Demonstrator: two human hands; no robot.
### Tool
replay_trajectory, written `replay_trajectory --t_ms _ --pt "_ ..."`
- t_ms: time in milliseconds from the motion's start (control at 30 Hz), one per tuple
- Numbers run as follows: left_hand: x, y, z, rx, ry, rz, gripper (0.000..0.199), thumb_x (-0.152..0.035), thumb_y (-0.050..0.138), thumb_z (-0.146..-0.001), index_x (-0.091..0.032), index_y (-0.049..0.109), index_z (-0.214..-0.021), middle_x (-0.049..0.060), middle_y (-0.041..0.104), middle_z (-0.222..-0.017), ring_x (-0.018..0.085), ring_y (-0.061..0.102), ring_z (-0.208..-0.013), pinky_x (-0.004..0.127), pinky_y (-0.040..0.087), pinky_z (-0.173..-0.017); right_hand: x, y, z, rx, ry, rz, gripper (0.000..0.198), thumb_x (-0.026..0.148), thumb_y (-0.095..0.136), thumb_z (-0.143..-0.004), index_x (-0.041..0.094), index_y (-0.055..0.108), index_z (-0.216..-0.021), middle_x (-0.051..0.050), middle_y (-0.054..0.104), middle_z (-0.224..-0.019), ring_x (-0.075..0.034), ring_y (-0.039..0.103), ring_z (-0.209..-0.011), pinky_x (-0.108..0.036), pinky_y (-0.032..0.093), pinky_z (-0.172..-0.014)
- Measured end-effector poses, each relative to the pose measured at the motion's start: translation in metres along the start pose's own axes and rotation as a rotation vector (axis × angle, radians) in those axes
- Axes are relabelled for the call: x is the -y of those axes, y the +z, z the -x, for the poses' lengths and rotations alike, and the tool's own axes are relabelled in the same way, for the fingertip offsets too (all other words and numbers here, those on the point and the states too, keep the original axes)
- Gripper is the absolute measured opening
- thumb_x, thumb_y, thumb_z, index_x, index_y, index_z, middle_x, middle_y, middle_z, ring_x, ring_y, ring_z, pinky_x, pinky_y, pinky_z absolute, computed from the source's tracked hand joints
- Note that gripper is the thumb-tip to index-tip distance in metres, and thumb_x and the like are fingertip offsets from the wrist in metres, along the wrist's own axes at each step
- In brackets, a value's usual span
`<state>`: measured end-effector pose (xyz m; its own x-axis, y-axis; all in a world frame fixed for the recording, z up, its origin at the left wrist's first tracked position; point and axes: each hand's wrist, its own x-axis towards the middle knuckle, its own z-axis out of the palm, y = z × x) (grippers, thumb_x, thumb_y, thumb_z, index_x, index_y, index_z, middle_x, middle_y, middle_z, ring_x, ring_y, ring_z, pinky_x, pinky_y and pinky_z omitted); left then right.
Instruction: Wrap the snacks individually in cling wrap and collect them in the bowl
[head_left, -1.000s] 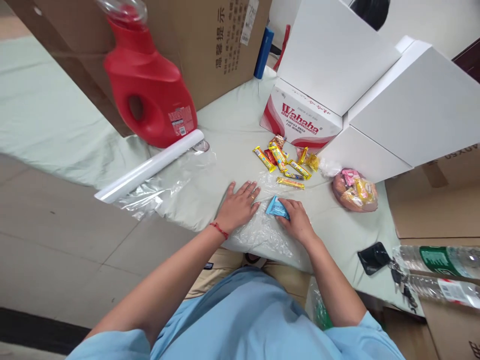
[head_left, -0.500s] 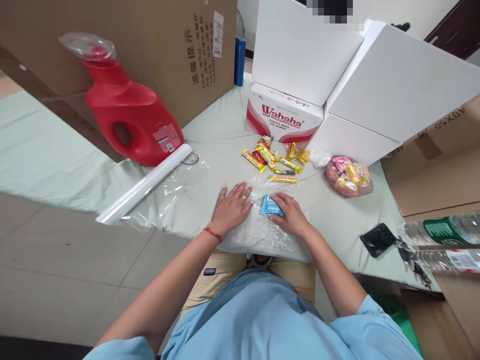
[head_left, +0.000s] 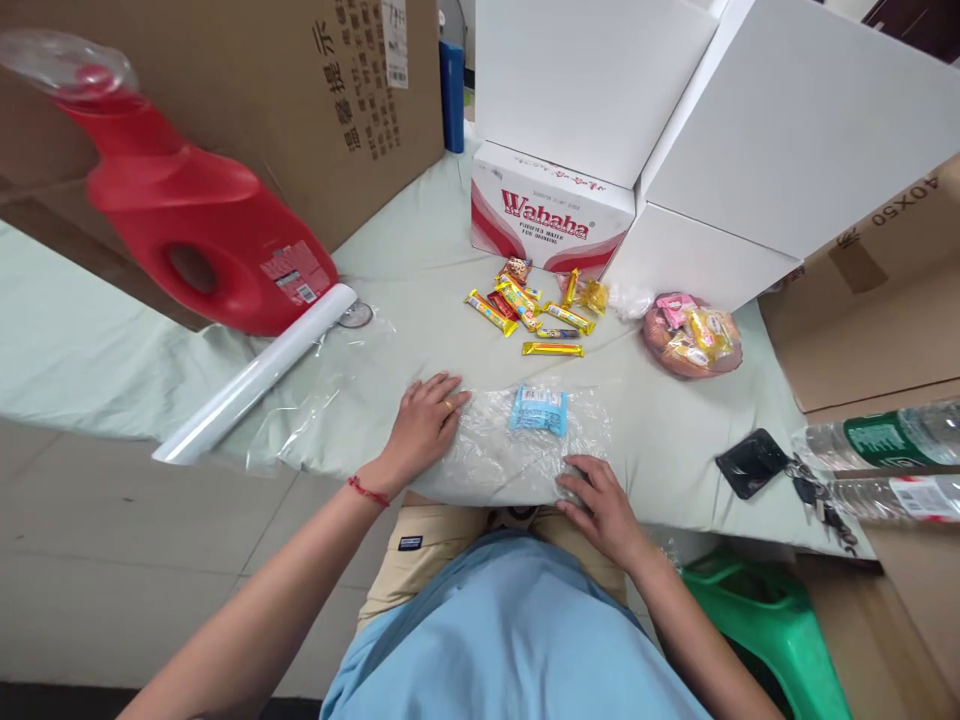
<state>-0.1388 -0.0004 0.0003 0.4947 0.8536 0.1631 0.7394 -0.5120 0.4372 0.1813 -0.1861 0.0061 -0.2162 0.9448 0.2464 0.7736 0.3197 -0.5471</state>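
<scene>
A small blue snack packet [head_left: 538, 411] lies on a crumpled sheet of clear plastic film [head_left: 484, 455] at the front of the table. My left hand [head_left: 421, 425] rests on the film's left edge, fingers stretched out. At the near right part of the film is my right hand [head_left: 600, 505], its fingers slightly bent and apart, touching the film. Neither hand is on the packet. Beyond the packet, a yellow snack bar [head_left: 553, 349] lies crosswise in front of a loose pile of wrapped snacks [head_left: 517, 300].
A roll of clear film [head_left: 255, 378] lies at left beside a red jug [head_left: 202, 220]. White boxes, including a Wahaba box [head_left: 551, 215], stand behind. At right are a bowl of snacks [head_left: 691, 338], a black pouch [head_left: 751, 463] with keys, and plastic bottles [head_left: 885, 440]. A green stool [head_left: 772, 620] stands below.
My right hand has let go of the blue packet and moved back toward the table's near edge. My left hand has shifted left along the film. The view has shifted a little.
</scene>
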Motion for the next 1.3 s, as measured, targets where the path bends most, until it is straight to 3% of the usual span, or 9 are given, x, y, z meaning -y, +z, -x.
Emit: replay_trajectory --t_ms 233,367,533,667,767,933,1100,1200,1300 --pt "-0.015 -0.021 0.019 0.104 0.328 0.050 0.075 -0.013 0.048 -0.076 -0.035 0.065 -0.145 -0.001 0.059 -0.159 0.029 0.034 -0.161 0.062 0.018 -0.134 -0.001 -0.034 -0.050 0.036 0.002 -0.170 0.024 0.030 0.052 -0.107 0.030 0.075 -0.115 -0.009 0.075 -0.125 -0.025 0.072 -0.116 -0.044 0.061 -0.100" --pt "-0.026 -0.022 0.027 0.182 0.403 0.068 0.064 -0.028 0.054 -0.089 -0.031 0.058 -0.152 0.004 0.066 -0.152 0.032 0.035 -0.160 0.065 0.008 -0.134 -0.005 -0.055 -0.084 0.061 0.060 -0.198 0.026 0.036 0.052 -0.106 0.026 0.075 -0.107 -0.007 0.078 -0.103 -0.023 0.075 -0.099 -0.038 0.060 -0.091" --pt "-0.029 -0.021 0.018 0.133 0.292 0.086 0.047 -0.052 0.050 -0.103 -0.026 0.068 -0.137 0.008 0.075 -0.134 0.031 0.051 -0.148 0.064 0.006 -0.133 -0.014 -0.062 -0.112 0.104 0.205 -0.237 0.027 0.043 0.056 -0.101 0.024 0.075 -0.101 -0.005 0.079 -0.094 -0.021 0.071 -0.082 -0.033 0.055 -0.078" --pt "-0.030 -0.022 -0.004 0.142 0.082 0.082 0.057 -0.045 0.026 -0.111 -0.025 0.079 -0.105 0.006 0.080 -0.097 0.025 0.070 -0.110 0.057 0.031 -0.123 -0.023 -0.056 -0.116 0.097 0.304 -0.328 0.029 0.046 0.056 -0.097 0.022 0.073 -0.097 0.000 0.071 -0.074 -0.016 0.062 -0.063 -0.029 0.049 -0.067" --pt "-0.037 -0.021 -0.021 0.160 -0.007 -0.023 0.048 -0.050 0.041 -0.108 -0.022 0.079 -0.114 0.009 0.078 -0.089 0.028 0.070 -0.096 0.052 0.043 -0.105 -0.026 -0.051 -0.114 0.095 0.321 -0.350 0.030 0.046 0.056 -0.097 0.022 0.073 -0.097 0.002 0.067 -0.071 -0.015 0.057 -0.061 -0.027 0.046 -0.063" --pt "-0.054 -0.021 -0.039 0.131 0.195 -0.075 0.056 -0.047 0.075 -0.092 -0.025 0.065 -0.143 0.012 0.073 -0.117 0.032 0.061 -0.114 0.045 0.043 -0.093 -0.027 -0.046 -0.111 0.113 0.303 -0.355 0.033 0.048 0.057 -0.096 0.020 0.074 -0.099 0.000 0.067 -0.074 -0.015 0.052 -0.062 -0.026 0.041 -0.061" --pt "-0.059 -0.012 -0.049 0.168 0.281 0.042 0.015 -0.030 0.072 -0.093 -0.023 0.077 -0.105 0.010 0.074 -0.110 0.030 0.059 -0.114 0.046 0.040 -0.097 -0.030 -0.046 -0.110 0.103 0.306 -0.358 0.034 0.048 0.058 -0.097 0.020 0.075 -0.099 -0.002 0.071 -0.081 -0.015 0.054 -0.066 -0.027 0.042 -0.065" --pt "-0.054 -0.006 -0.054 0.126 0.135 0.307 0.013 -0.028 0.064 -0.093 -0.023 0.074 -0.088 0.006 0.075 -0.094 0.026 0.062 -0.103 0.043 0.043 -0.095 -0.032 -0.048 -0.110 0.098 0.306 -0.364 0.033 0.048 0.058 -0.096 0.020 0.076 -0.099 -0.003 0.073 -0.083 -0.016 0.055 -0.068 -0.027 0.043 -0.067" --pt "-0.044 -0.001 -0.063 0.011 -0.187 0.634 0.015 -0.035 0.066 -0.086 -0.021 0.072 -0.084 0.003 0.073 -0.086 0.022 0.063 -0.089 0.036 0.048 -0.086 -0.035 -0.048 -0.112 0.098 0.334 -0.401 0.035 0.050 0.060 -0.096 0.019 0.076 -0.100 -0.003 0.073 -0.084 -0.015 0.056 -0.068 -0.026 0.043 -0.065"
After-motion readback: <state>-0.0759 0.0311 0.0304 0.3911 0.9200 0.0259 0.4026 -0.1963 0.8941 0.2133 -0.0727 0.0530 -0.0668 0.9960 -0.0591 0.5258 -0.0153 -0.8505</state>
